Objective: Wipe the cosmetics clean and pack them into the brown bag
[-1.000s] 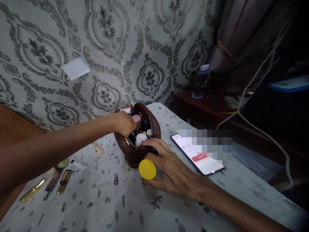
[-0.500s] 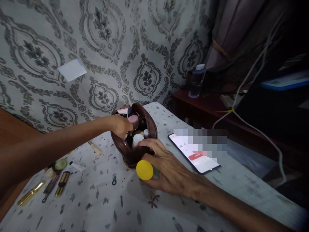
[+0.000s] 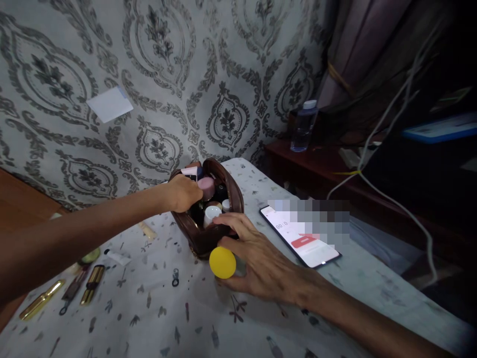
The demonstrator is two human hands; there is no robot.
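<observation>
A brown zip-up makeup bag (image 3: 201, 243) stands unzipped on the patterned cloth, packed with cosmetics. My left hand (image 3: 184, 193) is curled over its left rim, beside a pink round-topped item (image 3: 206, 188); its fingertips are hidden, so I cannot make out what they grip. In front of the bag, my right hand (image 3: 257, 253) is closed around a container with a yellow lid (image 3: 222, 262), its body mostly covered by the palm. The right fingertips reach over the bag's near rim, touching or close to a white jar (image 3: 212, 216) inside.
At left on the cloth lie a gold tube (image 3: 41, 300), a dark-and-gold tube (image 3: 92, 284), a small white tube (image 3: 118, 257) and a beige tube (image 3: 147, 230). A lit phone (image 3: 298, 236) lies right of the bag. A water bottle (image 3: 303, 127) and white cables (image 3: 404, 199) are further right.
My left hand has shifted slightly up and left at the bag's rim, uncovering more of the inside. My right hand stays on the yellow-lidded container.
</observation>
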